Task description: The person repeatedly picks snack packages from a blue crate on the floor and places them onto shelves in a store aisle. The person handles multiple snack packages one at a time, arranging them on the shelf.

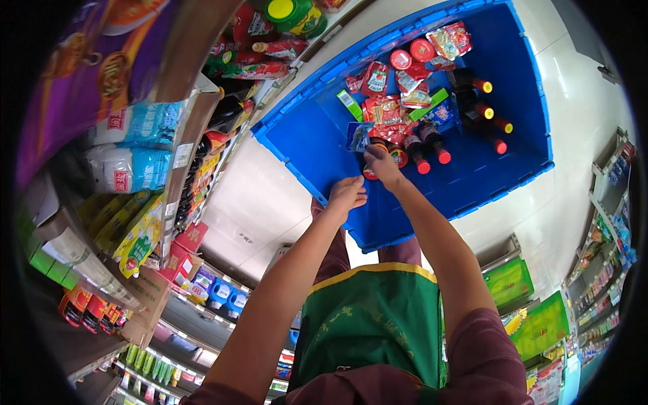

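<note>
My right hand (383, 166) reaches into a large blue plastic crate (486, 192) and grips a small blue packet (357, 135) by its lower corner. Just below that hand are jars with red lids (399, 158), partly covered by it. My left hand (347, 195) is above the crate's near left side, its fingers loosely spread and nothing in them. Red sauce pouches (387, 116), a Heinz ketchup pouch (375, 79) and green boxes (429, 104) lie in the crate's middle. Dark bottles with red caps (416, 154) lie beside them.
On the left, shelves hold white-and-blue bags (129, 169), sauce bottles (202, 147) and a yellow pouch (136, 238). Red boxes (179, 260) stand at the lower left. Green cartons (539, 326) and a product rack (602, 273) are on the right. White tiled floor (572, 96) surrounds the crate.
</note>
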Tool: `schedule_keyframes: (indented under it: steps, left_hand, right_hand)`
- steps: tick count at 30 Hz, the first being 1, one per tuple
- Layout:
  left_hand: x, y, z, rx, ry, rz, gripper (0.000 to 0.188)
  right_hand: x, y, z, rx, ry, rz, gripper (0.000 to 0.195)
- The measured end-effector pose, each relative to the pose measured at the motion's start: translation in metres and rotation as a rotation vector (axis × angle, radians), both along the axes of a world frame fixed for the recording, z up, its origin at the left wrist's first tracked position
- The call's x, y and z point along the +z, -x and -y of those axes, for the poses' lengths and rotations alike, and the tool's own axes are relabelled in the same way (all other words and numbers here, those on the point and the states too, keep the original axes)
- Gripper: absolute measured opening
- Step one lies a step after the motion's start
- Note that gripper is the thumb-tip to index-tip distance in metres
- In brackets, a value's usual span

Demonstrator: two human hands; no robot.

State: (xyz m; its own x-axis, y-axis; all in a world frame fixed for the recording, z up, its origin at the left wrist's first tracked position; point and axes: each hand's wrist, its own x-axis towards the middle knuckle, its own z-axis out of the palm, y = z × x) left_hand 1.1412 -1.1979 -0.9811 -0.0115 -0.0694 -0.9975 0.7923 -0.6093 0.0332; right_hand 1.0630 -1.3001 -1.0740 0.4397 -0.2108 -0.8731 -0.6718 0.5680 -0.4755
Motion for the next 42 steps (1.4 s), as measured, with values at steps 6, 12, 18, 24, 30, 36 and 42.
schedule_keyframes:
  steps: [6,12,18,24,30,36,42]
  left_hand:
    - [0.028,0.003,0.036,0.423,0.012,-0.019,0.077]
    - [0.091,0.001,0.06,0.571,0.341,-0.014,0.031]
    - [0.191,-0.01,0.062,0.288,0.482,0.118,0.034]
    - [0.301,-0.009,0.07,-0.042,0.567,0.345,0.032]
    - [0.396,-0.017,0.091,-0.154,0.49,0.857,0.039]
    - [0.471,-0.01,0.093,0.067,0.489,1.24,0.047]
    - [0.589,-0.01,0.089,0.384,0.631,1.382,0.044]
  right_hand:
    - [0.14,0.032,0.021,0.025,0.106,0.244,0.04]
    - [0.229,0.059,0.043,0.217,-0.082,0.322,0.033]
    - [0.265,0.059,0.107,-0.35,-0.138,0.067,0.033]
    - [0.397,0.013,0.114,-0.205,0.038,0.457,0.027]
    - [0.484,-0.008,0.095,-0.397,0.186,0.536,0.017]
    - [0.574,-0.017,0.09,-0.355,0.327,0.658,0.027]
    - [0.646,-0.046,0.077,-0.358,0.24,0.746,0.03]
